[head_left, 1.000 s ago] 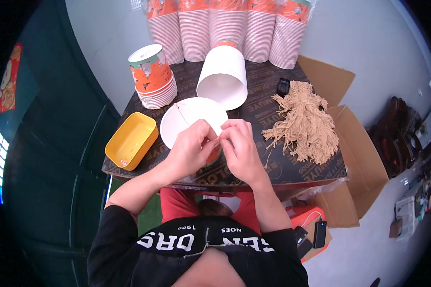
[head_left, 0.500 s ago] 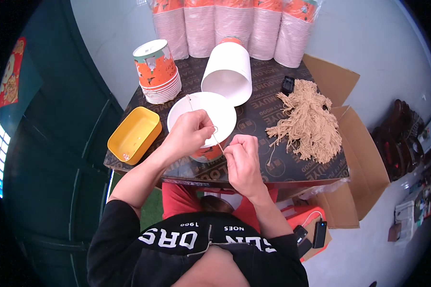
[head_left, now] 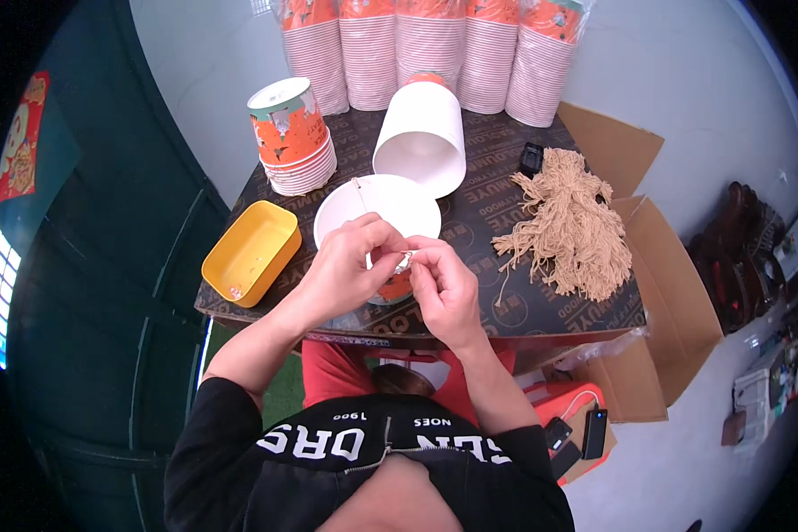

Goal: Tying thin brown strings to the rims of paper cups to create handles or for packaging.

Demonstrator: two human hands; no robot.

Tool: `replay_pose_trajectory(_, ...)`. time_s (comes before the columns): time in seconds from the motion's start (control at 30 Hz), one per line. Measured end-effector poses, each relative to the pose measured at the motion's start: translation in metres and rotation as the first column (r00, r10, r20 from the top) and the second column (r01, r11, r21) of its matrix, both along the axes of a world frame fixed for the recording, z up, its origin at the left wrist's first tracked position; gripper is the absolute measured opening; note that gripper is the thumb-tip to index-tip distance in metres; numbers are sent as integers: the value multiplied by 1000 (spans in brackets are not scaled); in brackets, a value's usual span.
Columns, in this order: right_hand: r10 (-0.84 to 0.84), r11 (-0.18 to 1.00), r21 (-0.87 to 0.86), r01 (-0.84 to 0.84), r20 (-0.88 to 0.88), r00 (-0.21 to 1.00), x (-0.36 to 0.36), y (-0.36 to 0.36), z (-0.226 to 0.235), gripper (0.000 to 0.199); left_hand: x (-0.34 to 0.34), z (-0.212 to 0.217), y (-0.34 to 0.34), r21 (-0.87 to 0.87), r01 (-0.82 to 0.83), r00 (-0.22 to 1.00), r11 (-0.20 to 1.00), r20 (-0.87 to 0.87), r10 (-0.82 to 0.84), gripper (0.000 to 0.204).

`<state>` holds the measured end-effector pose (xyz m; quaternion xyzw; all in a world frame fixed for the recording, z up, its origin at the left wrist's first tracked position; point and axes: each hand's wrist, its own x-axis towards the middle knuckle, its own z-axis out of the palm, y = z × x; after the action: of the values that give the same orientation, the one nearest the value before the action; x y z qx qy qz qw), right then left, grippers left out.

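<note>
Orange-and-white paper cup (head_left: 397, 285) sits just below the centre of the frame, mostly hidden behind your hands, with a thin tan string (head_left: 360, 197) running up from it across the white bowl (head_left: 390, 206) behind. Your left hand (head_left: 350, 270) is curled closed, fingertips pinched at the cup's rim; your right hand (head_left: 442, 285) meets it fingertip to fingertip, also pinched shut on something small and pale — too small to tell what.

Above the bowl a tall white tub (head_left: 424, 133) lies on its side, mouth toward you. To the upper left stands a short stack of orange cups (head_left: 294, 137), and lower left of that an empty yellow tray (head_left: 250, 252). Right of centre lies a heap of tan string pieces (head_left: 569, 222), with a small black device (head_left: 530, 159) just above it. Along the top edge, sleeved stacks of cups (head_left: 434, 44) line the dark tabletop (head_left: 496, 310) — an open cardboard box (head_left: 674, 301) stands to its right.
</note>
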<state>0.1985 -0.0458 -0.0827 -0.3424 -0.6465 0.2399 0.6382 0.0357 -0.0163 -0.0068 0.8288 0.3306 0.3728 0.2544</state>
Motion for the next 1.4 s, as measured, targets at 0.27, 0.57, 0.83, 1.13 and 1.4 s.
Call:
replay_pose_trajectory(0.27, -119, 982, 151, 117, 4, 993, -1, 3, -3, 12, -6, -13, 0, 136, -45, 998, 990, -41, 51, 9)
replay_pose_trajectory(0.57, -252, 925, 308, 223, 57, 966, -3, -1, 2, 5, -4, -21, 0, 119, -45, 999, 992, -2, 45, 9)
replay_pose_trajectory(0.83, -89, 985, 149, 83, 33, 996, -5, -8, -4, 13, 3, -18, -3, 161, -20, 997, 987, 75, 8, 8)
replay_pose_trajectory(1.13, -208, 940, 280, 196, 16, 978, -6, -6, -5, 14, -5, -21, 1, 248, 21, 1000, 969, -4, -21, 13)
replay_pose_trajectory(1.4, -218, 970, 79, 228, -119, 969, -16, -9, -11, 13, -10, -21, -1, 304, 157, 983, 940, -136, -120, 16)
